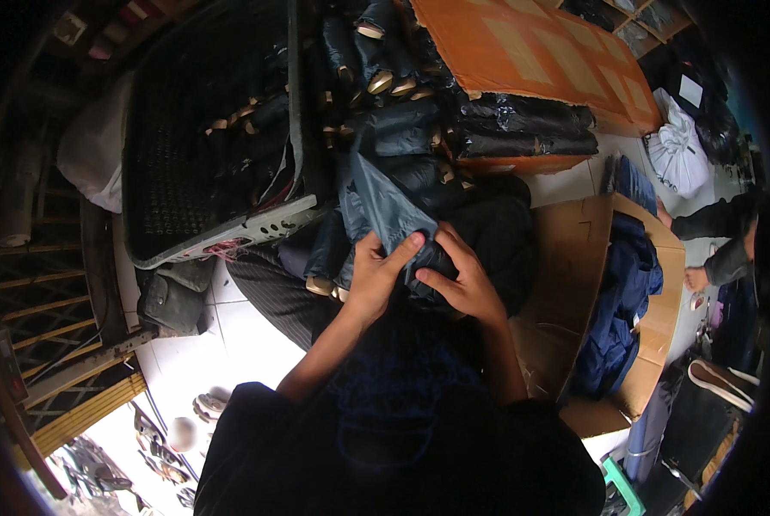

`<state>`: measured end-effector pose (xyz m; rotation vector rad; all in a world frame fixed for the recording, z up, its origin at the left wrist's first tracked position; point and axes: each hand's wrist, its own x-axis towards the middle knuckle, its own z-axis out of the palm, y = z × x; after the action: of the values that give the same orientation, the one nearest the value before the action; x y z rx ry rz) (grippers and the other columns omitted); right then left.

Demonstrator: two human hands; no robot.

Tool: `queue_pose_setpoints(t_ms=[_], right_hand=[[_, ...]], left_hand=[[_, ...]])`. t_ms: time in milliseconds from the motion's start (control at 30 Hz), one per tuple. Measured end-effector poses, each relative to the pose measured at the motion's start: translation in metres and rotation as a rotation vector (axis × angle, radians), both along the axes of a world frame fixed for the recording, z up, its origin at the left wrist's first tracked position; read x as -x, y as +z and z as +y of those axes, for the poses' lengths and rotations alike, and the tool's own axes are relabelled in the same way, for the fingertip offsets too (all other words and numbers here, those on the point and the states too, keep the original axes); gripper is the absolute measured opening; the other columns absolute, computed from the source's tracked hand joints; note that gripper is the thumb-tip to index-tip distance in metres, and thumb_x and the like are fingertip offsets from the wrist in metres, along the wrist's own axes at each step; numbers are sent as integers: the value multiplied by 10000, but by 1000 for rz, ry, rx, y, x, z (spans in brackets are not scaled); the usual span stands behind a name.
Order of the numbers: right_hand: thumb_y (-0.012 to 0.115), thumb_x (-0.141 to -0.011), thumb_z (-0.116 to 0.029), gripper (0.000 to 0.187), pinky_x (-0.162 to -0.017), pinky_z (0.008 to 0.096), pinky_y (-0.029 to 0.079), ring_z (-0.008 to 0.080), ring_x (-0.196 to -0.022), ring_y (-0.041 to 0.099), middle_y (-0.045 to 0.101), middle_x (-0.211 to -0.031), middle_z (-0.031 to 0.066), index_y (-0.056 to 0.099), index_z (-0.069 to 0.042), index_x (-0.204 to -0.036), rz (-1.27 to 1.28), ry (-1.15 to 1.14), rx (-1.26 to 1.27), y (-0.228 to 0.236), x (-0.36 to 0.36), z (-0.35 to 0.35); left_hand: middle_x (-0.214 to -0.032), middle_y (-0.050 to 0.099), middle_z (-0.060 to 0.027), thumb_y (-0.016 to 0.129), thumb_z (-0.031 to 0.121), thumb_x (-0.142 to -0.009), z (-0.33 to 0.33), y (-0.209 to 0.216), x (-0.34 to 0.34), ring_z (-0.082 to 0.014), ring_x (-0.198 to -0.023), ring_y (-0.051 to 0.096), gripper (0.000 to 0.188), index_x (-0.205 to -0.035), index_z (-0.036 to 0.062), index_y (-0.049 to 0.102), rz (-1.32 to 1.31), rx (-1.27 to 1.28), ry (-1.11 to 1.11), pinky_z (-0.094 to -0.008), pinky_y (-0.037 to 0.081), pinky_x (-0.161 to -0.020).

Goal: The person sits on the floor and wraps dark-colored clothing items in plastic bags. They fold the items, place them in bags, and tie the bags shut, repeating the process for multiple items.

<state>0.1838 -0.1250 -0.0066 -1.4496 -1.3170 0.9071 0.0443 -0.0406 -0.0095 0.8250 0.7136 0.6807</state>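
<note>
My left hand point(378, 277) pinches a thin, shiny grey-blue sheet point(383, 199), perhaps a plastic bag, with its thumb pressed on the front. My right hand point(466, 282) grips the lower right part of the same sheet around something dark, its fingers curled behind. From my hands the loose end of the sheet rises to a point. What lies inside it is hidden. Just beyond it are several dark wrapped bundles point(406, 125) with pale beige ends showing. Another such bundle point(325, 258) leans close to my left hand.
A large black plastic crate point(303, 209) with more dark bundles stands tilted at the left. An orange taped box point(531, 56) sits far right. At right, an open cardboard box point(574, 249) holds dark blue cloth point(622, 301). Another person's foot point(696, 278) shows beyond it.
</note>
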Motion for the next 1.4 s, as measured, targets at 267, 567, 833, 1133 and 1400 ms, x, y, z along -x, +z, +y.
queue_pose_setpoints(t_ms=[267,567,833,1133,1400], right_hand=[[702,-847,-213,664,-1070,390,330,325,-1296,433,454,-1385,228,400,44,-1380,37,-45,-10,-12,-1,-5],[698,-845,-193,668,-1081,372,324,320,-1311,425,414,-1423,223,386,16,-1397,79,87,58,-13,-10,-9],[693,-819,-166,667,-888,400,503,346,-1168,547,443,-1407,142,410,-242,-1418,-304,143,253,14,-18,0],[708,-761,-67,710,-997,346,415,269,-1162,560,509,-1356,148,423,-111,-1409,51,215,299,14,-32,-4],[714,-750,-33,719,-1063,330,338,215,-1255,480,493,-1379,122,401,-14,-1398,144,247,285,21,-51,-18]], left_hand=[[-1041,659,-49,644,173,-907,2,-14,3,-112,-954,589,268,-1102,-11,624,16,24,30,-269,438,-877],[-990,574,-13,548,329,-962,10,-41,7,-117,-913,516,304,-1052,41,586,210,3,76,-292,387,-897],[-1074,546,-148,682,-19,-710,38,-16,24,-284,-891,577,492,-1180,13,539,340,-1117,-140,-340,473,-812],[-1328,411,-140,779,94,-671,66,-12,-6,-339,-1132,454,636,-1262,176,561,621,-1482,-274,-413,421,-919],[-1365,383,-88,823,324,-603,68,-30,-85,-307,-1213,382,706,-1251,225,561,810,-1939,-701,-495,367,-935]])
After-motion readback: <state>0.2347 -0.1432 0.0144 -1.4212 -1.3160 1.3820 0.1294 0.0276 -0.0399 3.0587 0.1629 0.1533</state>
